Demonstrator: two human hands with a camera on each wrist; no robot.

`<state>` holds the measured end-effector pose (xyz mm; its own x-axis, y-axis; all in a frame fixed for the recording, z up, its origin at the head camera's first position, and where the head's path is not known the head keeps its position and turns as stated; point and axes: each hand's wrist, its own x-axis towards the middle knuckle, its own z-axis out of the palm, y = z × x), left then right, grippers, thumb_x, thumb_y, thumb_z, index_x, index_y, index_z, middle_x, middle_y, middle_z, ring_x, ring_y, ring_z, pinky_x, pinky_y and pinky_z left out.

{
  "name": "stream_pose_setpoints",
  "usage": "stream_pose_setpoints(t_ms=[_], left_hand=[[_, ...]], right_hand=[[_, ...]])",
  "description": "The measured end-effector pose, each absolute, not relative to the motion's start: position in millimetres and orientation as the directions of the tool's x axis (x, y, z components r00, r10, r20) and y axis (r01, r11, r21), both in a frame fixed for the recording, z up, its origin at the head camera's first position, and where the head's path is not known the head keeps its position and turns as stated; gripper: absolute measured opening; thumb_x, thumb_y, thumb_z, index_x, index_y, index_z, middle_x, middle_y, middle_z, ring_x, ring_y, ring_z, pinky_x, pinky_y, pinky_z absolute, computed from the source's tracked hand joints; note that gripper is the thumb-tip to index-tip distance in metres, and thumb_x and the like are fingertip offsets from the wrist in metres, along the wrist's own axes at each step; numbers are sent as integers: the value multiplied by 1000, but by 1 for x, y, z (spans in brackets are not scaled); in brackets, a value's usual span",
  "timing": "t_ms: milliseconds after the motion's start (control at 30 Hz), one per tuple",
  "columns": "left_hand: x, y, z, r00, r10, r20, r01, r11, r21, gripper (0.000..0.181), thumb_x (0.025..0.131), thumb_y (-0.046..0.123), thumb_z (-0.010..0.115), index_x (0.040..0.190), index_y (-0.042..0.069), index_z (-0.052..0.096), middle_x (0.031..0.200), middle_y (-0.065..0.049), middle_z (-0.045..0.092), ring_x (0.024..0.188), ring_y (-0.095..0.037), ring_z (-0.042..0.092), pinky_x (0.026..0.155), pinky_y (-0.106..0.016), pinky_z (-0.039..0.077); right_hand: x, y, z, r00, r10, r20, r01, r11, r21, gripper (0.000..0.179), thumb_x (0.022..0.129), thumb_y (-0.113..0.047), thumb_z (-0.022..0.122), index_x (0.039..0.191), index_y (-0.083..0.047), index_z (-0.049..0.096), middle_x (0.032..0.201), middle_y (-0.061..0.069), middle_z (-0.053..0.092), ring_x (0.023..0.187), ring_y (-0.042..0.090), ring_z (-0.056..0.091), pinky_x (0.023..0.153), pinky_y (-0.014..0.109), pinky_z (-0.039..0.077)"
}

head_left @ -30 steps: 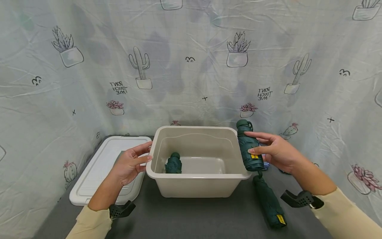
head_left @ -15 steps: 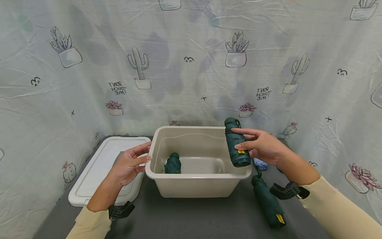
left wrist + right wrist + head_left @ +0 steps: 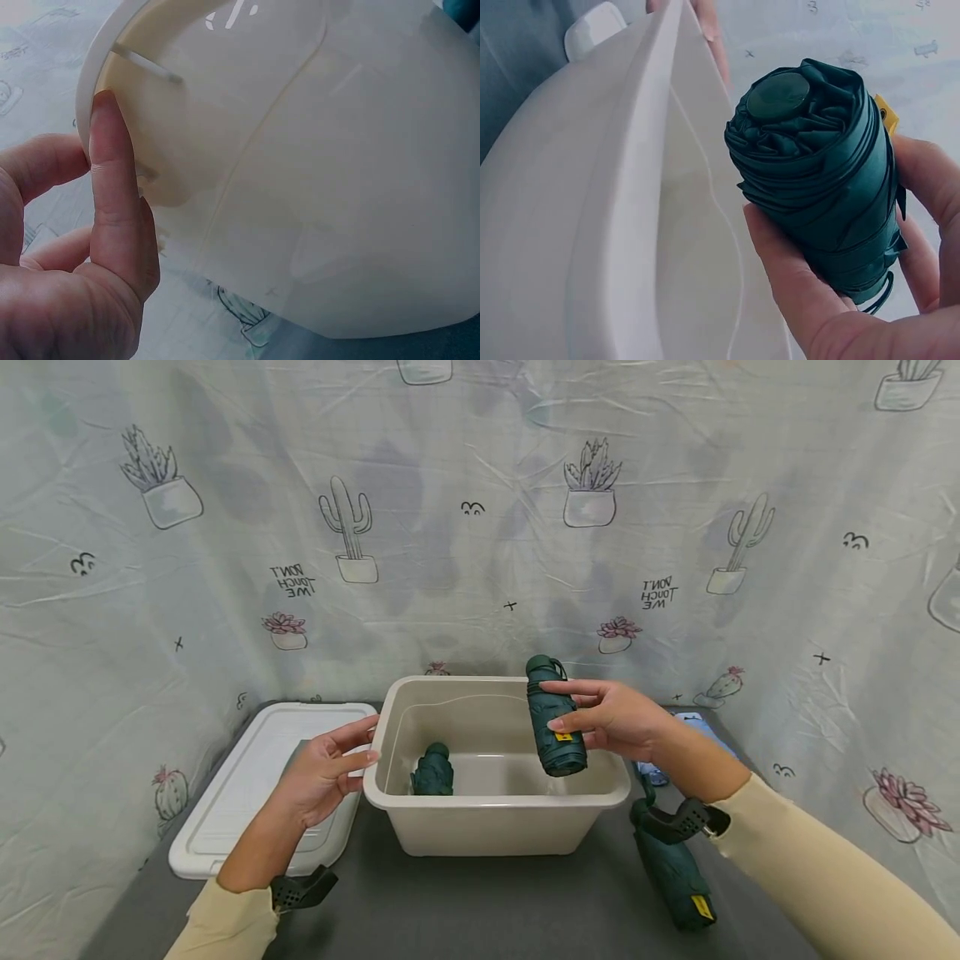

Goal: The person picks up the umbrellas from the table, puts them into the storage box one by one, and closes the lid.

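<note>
In the head view, my right hand (image 3: 618,718) grips a dark green folded umbrella (image 3: 553,718) by its sides, thumb on the front. It hangs over the right half of a beige plastic storage bin (image 3: 498,827), tilted with its capped end up. In the right wrist view, the umbrella (image 3: 825,172) shows its gathered folds and a round green end. My left hand (image 3: 330,768) pinches the bin's left rim; in the left wrist view, the fingers (image 3: 112,165) lie against that rim (image 3: 88,90). A second green umbrella (image 3: 433,770) stands inside the bin at the left.
A white lid (image 3: 270,777) lies left of the bin. Right of the bin, another green umbrella (image 3: 678,877) with a yellow tag rests on the dark grey table (image 3: 487,910), partly under my right wrist. Blue patterned items (image 3: 652,774) sit behind it. A cactus-print curtain (image 3: 480,552) hangs behind.
My right hand has carried the umbrella leftward from beside the bin's right rim to over its opening. My left hand has stayed at the left rim.
</note>
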<state>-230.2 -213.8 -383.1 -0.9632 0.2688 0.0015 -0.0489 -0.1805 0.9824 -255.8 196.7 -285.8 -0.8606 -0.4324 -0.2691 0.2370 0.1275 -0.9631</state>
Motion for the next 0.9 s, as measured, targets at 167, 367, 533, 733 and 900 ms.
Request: stream_pose_setpoints(t_ms=[167, 367, 533, 733, 900], left_hand=[[-230, -214, -384, -962, 273, 1, -50, -180, 982, 68, 98, 4, 67, 158, 0, 35, 124, -5, 59, 104, -15, 72, 82, -35, 64], [-231, -214, -385, -961, 275, 6, -45, -179, 983, 67, 98, 3, 66, 157, 0, 36, 124, -5, 59, 104, -15, 72, 82, -36, 64], [-231, -214, -385, -961, 276, 10, -43, -185, 982, 66, 98, 3, 66, 157, 1, 37, 125, -7, 59, 105, -17, 73, 81, -36, 64], [-230, -213, -386, -960, 280, 9, -44, -185, 982, 66, 98, 3, 67, 157, 1, 37, 125, -7, 59, 105, -17, 73, 81, -36, 64], [-229, -213, -387, -961, 276, 17, -34, -181, 983, 66, 98, 4, 67, 157, 1, 38, 126, -7, 59, 106, -18, 73, 81, -37, 64]], right_hand=[[-262, 184, -289, -851, -435, -295, 263, 133, -955, 70, 93, 0, 70, 157, -14, 44, 151, 22, 44, 122, 34, 58, 100, 54, 57], [-269, 168, -289, -838, -432, -335, 306, 136, -942, 70, 92, 8, 67, 155, -15, 47, 152, 21, 45, 123, 36, 58, 103, 58, 54], [-278, 159, -292, -817, -437, -378, 337, 171, -926, 68, 92, 6, 69, 154, -15, 49, 153, 22, 45, 123, 38, 59, 107, 60, 51], [-287, 147, -296, -790, -430, -436, 380, 214, -900, 64, 92, 4, 71, 150, -17, 54, 153, 21, 46, 122, 38, 61, 106, 58, 51], [-295, 139, -300, -754, -457, -472, 397, 254, -882, 63, 92, 4, 71, 150, -17, 54, 155, 18, 42, 126, 38, 59, 107, 57, 51]])
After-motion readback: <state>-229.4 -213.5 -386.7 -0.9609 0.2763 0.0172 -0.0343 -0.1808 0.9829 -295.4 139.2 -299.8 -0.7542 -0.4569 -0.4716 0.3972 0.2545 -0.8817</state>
